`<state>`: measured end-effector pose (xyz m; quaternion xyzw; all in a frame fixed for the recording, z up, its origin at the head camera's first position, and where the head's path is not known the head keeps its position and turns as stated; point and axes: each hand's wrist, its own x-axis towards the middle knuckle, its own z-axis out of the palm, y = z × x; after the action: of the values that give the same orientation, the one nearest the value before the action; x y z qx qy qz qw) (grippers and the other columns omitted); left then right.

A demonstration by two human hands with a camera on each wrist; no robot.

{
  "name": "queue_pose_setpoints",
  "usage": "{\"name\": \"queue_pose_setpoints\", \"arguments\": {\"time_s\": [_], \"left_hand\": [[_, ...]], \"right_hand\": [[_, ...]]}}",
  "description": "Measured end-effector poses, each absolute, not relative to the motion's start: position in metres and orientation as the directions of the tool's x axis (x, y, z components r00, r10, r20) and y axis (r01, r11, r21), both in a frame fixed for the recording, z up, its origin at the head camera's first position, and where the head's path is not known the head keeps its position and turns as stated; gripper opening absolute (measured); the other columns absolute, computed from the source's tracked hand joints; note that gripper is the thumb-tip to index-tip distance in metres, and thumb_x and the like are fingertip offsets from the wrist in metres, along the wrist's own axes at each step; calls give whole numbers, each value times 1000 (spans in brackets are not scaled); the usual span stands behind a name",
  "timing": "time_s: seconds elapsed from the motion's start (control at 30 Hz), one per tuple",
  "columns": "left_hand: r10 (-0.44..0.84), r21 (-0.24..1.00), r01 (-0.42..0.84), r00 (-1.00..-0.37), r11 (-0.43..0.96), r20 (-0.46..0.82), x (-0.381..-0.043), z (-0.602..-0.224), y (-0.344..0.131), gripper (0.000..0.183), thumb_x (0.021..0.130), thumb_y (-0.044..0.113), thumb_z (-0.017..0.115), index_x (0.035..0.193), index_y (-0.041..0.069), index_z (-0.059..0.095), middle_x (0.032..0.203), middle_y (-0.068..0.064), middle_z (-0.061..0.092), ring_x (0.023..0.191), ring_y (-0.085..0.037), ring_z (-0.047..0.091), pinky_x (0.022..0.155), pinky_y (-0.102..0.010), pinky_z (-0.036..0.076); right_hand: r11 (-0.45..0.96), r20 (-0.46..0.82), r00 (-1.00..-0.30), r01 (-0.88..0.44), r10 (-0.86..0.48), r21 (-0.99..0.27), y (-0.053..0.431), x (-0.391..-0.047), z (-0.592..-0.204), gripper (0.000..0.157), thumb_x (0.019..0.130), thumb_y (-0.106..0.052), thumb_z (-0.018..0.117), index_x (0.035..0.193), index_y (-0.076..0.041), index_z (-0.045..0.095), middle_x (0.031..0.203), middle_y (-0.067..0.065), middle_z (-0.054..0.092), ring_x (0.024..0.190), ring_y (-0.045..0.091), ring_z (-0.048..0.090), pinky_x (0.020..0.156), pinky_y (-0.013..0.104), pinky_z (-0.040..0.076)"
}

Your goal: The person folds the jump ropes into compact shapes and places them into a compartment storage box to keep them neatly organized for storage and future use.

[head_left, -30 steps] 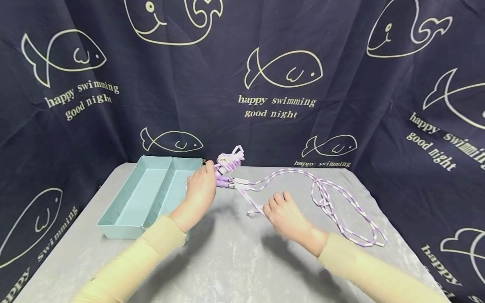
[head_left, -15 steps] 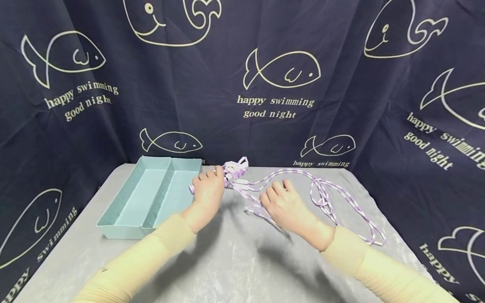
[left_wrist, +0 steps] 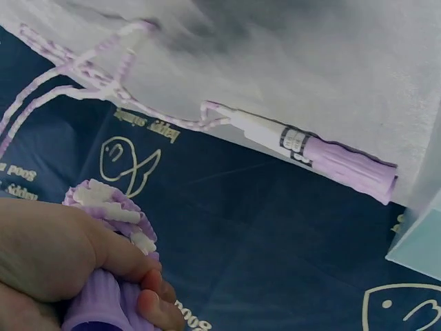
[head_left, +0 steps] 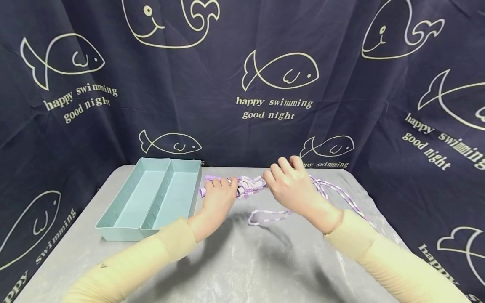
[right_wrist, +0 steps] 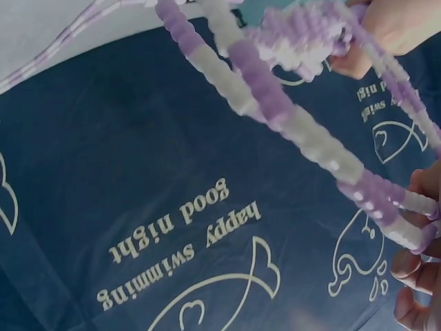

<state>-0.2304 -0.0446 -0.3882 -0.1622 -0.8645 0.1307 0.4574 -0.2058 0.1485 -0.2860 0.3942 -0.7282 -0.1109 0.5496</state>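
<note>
My left hand [head_left: 219,195] grips the purple handles [left_wrist: 103,303] of a purple-and-white beaded jump rope [head_left: 253,185]. Part of its cord is wound into a bundle [left_wrist: 114,207] just past the thumb. To the right, my curled right hand [head_left: 289,181] holds doubled strands [right_wrist: 289,127] of the same rope, stretched between both hands in the right wrist view. A loose loop [head_left: 261,219] hangs below the right hand. A second jump rope [left_wrist: 158,114] lies on the table, its ribbed purple handle [left_wrist: 351,169] showing in the left wrist view.
Left of my hands, a light blue bin [head_left: 119,232] with two long compartments stands on the grey cloth-covered table [head_left: 242,269]. The second rope's cord [head_left: 342,193] runs over the table's right side. Dark blue curtains [head_left: 212,105] with fish prints enclose the back and sides.
My left hand has moved right and lower, turning the bundle toward the right hand. My right hand has risen and moved slightly right, drawing the strands up and shifting the loose loop.
</note>
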Motion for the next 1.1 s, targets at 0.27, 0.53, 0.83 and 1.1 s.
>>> {"name": "queue_pose_setpoints", "arguments": {"time_s": [0.27,0.53,0.83,1.1], "left_hand": [[495,-442,226,-462,868,736,-220,-387,-40,20,86,6,33,85,14,52,57,-3,49,49,-19,47,47,-29,31],[679,-568,373,-432,734,593,-212,-397,-46,15,79,4,46,86,16,48,57,2,45,51,-16,42,49,-26,27],[833,-621,558,-311,550,458,-211,-399,-50,25,81,5,49,103,17,52,66,4,50,54,-14,43,52,-26,30],[856,-599,626,-249,499,453,-197,-389,-53,22,83,9,52,104,17,53,69,4,50,57,-16,44,54,-27,28]], "right_hand": [[686,739,-59,-429,-671,588,159,-216,-274,33,93,-10,47,61,-3,43,57,9,40,56,29,41,63,45,36],[730,778,-74,-412,-624,546,174,-230,-267,35,95,-13,45,63,-2,42,56,10,40,56,31,41,63,46,36],[740,779,-102,-409,-618,534,185,-246,-265,34,95,-14,44,63,-2,43,56,10,42,56,32,42,63,47,35],[752,771,-154,-404,-617,521,202,-262,-274,37,97,-16,41,63,-1,43,55,12,43,57,33,42,63,47,35]]}}
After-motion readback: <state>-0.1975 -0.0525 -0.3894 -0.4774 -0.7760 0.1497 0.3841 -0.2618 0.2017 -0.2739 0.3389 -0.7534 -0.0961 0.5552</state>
